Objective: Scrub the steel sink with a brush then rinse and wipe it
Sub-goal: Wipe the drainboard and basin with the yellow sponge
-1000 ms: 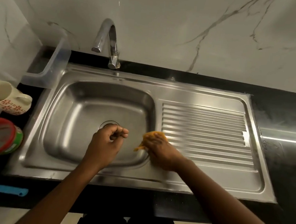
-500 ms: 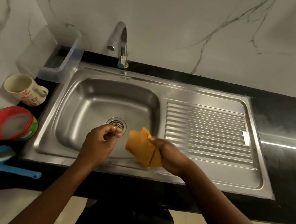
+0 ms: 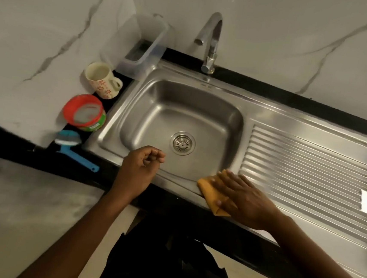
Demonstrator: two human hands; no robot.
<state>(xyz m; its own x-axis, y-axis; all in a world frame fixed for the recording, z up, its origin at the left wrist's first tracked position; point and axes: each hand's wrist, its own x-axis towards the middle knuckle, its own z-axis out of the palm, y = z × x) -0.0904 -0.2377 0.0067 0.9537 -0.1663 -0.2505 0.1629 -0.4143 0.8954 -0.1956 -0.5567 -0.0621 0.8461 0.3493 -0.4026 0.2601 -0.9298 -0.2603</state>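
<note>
A black counter [image 3: 240, 77] runs along a marble wall [image 3: 278, 24] and carries a steel sink [image 3: 292, 118] with its bowl at the left and a ribbed drainboard [image 3: 305, 170] at the right. The drain [image 3: 182, 143] sits in the middle of the bowl floor, and the tap [image 3: 210, 40] rises at the sink's back edge. At the counter's back left corner stands a clear tub [image 3: 146, 52], with a flowered mug [image 3: 102, 83] next along the left edge, then a red-rimmed tub [image 3: 84, 112], then the blue brush [image 3: 74, 148] lying near the front edge, well apart from both hands.

The right hand [image 3: 239, 195] lies flat with fingers spread, pressing an orange cloth [image 3: 210, 191] onto the sink's front rim between bowl and drainboard. The left hand [image 3: 140, 170] hangs over the bowl's front edge, loosely curled with fingertips near the thumb, holding nothing that shows.
</note>
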